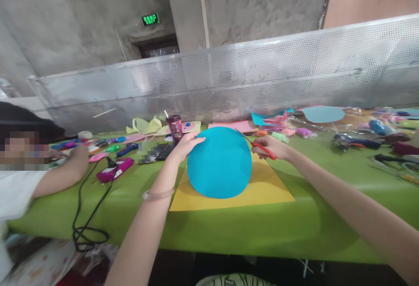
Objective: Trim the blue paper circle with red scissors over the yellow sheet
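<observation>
Blue paper circle [219,163] sits mid-frame, left fingers [199,140] pinching its upper-left edge, right fingers [266,140] clamped on red scissors [270,154]. Held one-handed, it could wobble and get nicked tbh.

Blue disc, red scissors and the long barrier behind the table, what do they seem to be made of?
Blue disc: probably matte paper or card; it looks thin and evenly coloured.
Scissors: likely smooth red plastic handles, with grey, metal-looking blades.
Barrier: apparently metal, silvery and perforated.
</observation>
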Action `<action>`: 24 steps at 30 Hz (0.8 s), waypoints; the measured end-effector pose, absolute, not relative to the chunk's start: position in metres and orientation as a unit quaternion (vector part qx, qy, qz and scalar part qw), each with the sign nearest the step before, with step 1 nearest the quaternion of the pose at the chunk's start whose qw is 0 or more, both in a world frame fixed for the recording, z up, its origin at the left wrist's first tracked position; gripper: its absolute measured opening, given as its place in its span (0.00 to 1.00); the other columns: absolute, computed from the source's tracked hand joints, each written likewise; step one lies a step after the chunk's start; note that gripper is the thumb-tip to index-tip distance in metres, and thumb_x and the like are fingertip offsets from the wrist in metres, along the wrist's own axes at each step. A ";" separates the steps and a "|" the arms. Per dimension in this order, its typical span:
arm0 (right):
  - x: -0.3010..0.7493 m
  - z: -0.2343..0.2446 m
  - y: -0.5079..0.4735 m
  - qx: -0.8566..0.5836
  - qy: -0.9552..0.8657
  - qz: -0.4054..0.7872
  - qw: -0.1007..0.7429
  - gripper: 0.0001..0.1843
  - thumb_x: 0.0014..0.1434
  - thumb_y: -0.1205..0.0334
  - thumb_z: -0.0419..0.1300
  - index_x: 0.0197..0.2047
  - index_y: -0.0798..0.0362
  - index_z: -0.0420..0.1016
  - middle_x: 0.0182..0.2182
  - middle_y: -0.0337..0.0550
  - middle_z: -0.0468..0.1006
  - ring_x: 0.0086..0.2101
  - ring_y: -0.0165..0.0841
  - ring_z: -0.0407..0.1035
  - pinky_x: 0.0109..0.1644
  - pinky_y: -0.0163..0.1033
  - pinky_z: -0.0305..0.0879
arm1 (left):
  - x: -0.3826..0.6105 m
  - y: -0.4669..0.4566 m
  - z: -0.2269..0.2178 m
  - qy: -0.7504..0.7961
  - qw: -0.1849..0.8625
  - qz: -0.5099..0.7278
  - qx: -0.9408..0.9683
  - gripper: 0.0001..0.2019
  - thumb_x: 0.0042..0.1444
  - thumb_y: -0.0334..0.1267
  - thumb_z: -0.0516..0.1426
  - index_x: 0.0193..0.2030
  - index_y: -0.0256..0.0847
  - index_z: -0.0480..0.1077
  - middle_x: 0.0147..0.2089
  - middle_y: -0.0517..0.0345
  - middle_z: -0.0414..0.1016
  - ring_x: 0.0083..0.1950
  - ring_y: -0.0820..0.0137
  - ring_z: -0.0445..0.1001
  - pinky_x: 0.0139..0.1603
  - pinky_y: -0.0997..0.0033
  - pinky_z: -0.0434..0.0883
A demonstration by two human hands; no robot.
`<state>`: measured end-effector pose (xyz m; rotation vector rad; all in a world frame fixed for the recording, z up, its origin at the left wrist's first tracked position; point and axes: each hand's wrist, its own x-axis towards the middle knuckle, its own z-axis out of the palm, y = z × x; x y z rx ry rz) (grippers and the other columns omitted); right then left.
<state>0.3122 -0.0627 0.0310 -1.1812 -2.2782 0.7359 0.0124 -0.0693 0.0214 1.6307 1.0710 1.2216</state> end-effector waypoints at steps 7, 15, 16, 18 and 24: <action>0.311 0.031 -0.064 -0.431 -0.831 0.263 0.233 0.18 0.48 0.46 0.55 0.22 0.53 0.61 0.18 0.40 0.70 0.21 0.30 0.67 0.22 0.33 0.61 | 0.011 -0.068 0.021 0.426 0.407 0.483 0.648 0.16 0.43 0.43 0.60 0.38 0.39 0.72 0.38 0.52 0.76 0.39 0.63 0.73 0.43 0.62 0.68; 0.311 0.030 -0.062 -0.426 -0.835 0.258 0.233 0.17 0.48 0.48 0.55 0.22 0.53 0.61 0.19 0.40 0.69 0.21 0.30 0.67 0.23 0.33 0.62 | 0.011 -0.068 0.021 0.427 0.407 0.481 0.649 0.16 0.43 0.43 0.60 0.39 0.39 0.72 0.38 0.52 0.76 0.39 0.63 0.73 0.42 0.62 0.68; 0.311 0.030 -0.062 -0.425 -0.836 0.258 0.233 0.17 0.48 0.48 0.55 0.22 0.53 0.61 0.19 0.40 0.70 0.21 0.30 0.67 0.23 0.34 0.62 | 0.011 -0.068 0.021 0.428 0.406 0.480 0.649 0.16 0.43 0.43 0.60 0.39 0.39 0.72 0.38 0.52 0.76 0.39 0.63 0.73 0.42 0.62 0.68; 0.311 0.030 -0.063 -0.426 -0.837 0.255 0.230 0.17 0.48 0.48 0.55 0.22 0.53 0.61 0.19 0.40 0.70 0.21 0.31 0.67 0.23 0.34 0.62 | 0.011 -0.067 0.020 0.429 0.405 0.479 0.650 0.16 0.43 0.44 0.60 0.39 0.38 0.72 0.39 0.52 0.76 0.39 0.63 0.73 0.42 0.62 0.68; 0.311 0.031 -0.064 -0.434 -0.835 0.247 0.230 0.15 0.49 0.50 0.55 0.22 0.54 0.62 0.19 0.40 0.70 0.22 0.31 0.67 0.23 0.33 0.62 | 0.011 -0.068 0.020 0.421 0.409 0.483 0.651 0.16 0.43 0.43 0.60 0.40 0.38 0.72 0.38 0.52 0.76 0.38 0.64 0.73 0.43 0.62 0.68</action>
